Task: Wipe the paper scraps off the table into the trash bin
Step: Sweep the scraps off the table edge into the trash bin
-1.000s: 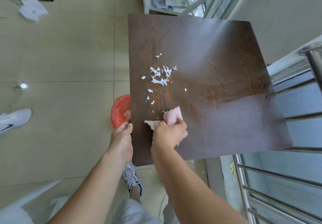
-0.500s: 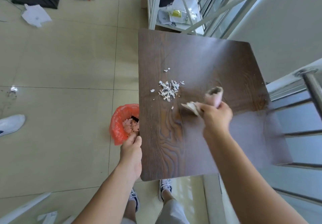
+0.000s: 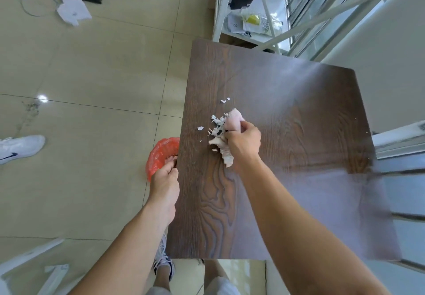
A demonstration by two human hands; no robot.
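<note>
- While the right hand [image 3: 242, 142] stays closed around a crumpled pink cloth [image 3: 232, 122], the cloth sits on the dark wooden table [image 3: 287, 115], touching the near-right side of the main heap of paper scraps [image 3: 216, 125].
- The left hand [image 3: 164, 179] is at the table's left edge, fingers curled around the rim of the trash bin [image 3: 161, 151], which has a red bag liner and is held just beside and below that edge, level with the heap.
- The step in hand appears to be sweeping the heap leftward across the table and over the edge into the bin.
- To do it well, the cloth should stay flat and pressed to the wood so thin scraps do not slide under it, and the stroke should be one steady pull rather than a flick, which would likely scatter the light pieces.
- The bin mouth should be tucked tight under the table edge, directly in line with the stroke.
- Strays need a gathering pass first or after: a pair of scraps [image 3: 225, 100] lies just beyond the heap, one scrap [image 3: 200, 128] lies left of it, and a few tiny flecks lie nearer the edge.
- Counts: one table, one cloth, one bin, two hands; the scraps in the heap are too many and too small to count.
</note>
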